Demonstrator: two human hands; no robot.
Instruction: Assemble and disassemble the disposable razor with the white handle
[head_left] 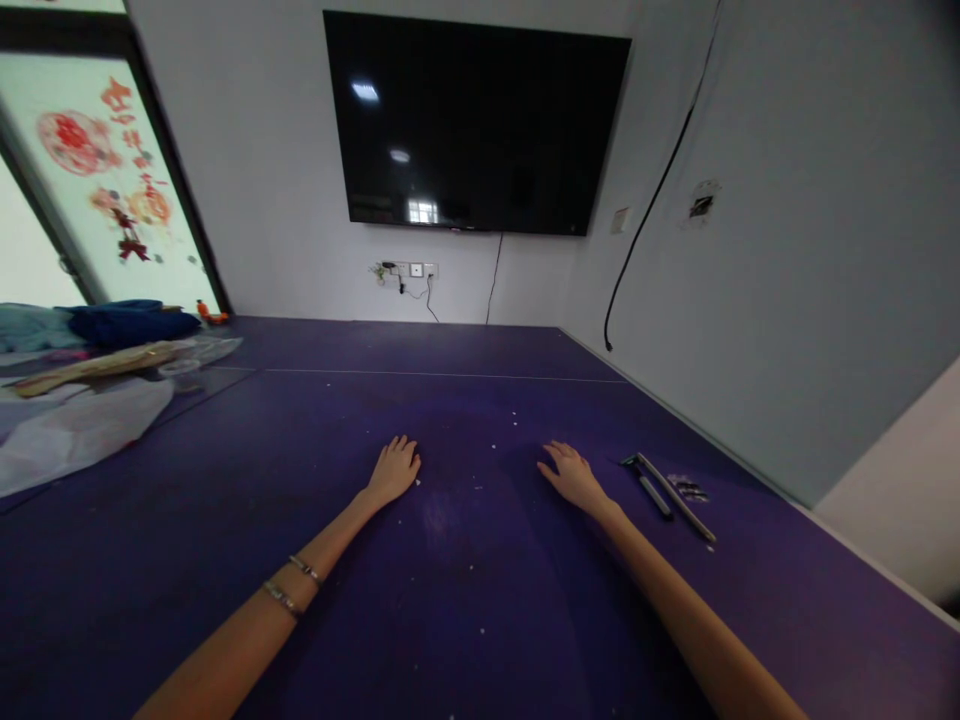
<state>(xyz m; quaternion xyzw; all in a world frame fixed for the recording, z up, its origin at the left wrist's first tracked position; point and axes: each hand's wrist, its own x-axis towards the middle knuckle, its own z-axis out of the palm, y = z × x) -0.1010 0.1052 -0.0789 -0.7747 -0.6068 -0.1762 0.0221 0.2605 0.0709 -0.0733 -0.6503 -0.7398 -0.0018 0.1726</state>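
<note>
My left hand (394, 470) rests palm down on the purple tabletop (450, 620), fingers a little spread and nothing in them. Two bracelets (292, 585) circle that forearm. On the other side, my right hand (574, 475) also lies on the purple surface with its fingers apart, holding nothing. Small white specks are scattered between and around the hands. To the right of my right hand lie a long, thin greyish rod (679, 500) and a shorter dark pen-like tool (655, 496), close together. Beside them is a dark, patterned small patch (688, 488) that I cannot make out.
Plastic bags (82, 430) and dark blue cloth (139, 322) are piled at the far left, near a small orange object (210, 314). A television (480, 130) hangs on the back wall above sockets (412, 270). A black cable (652, 205) dangles along the right wall.
</note>
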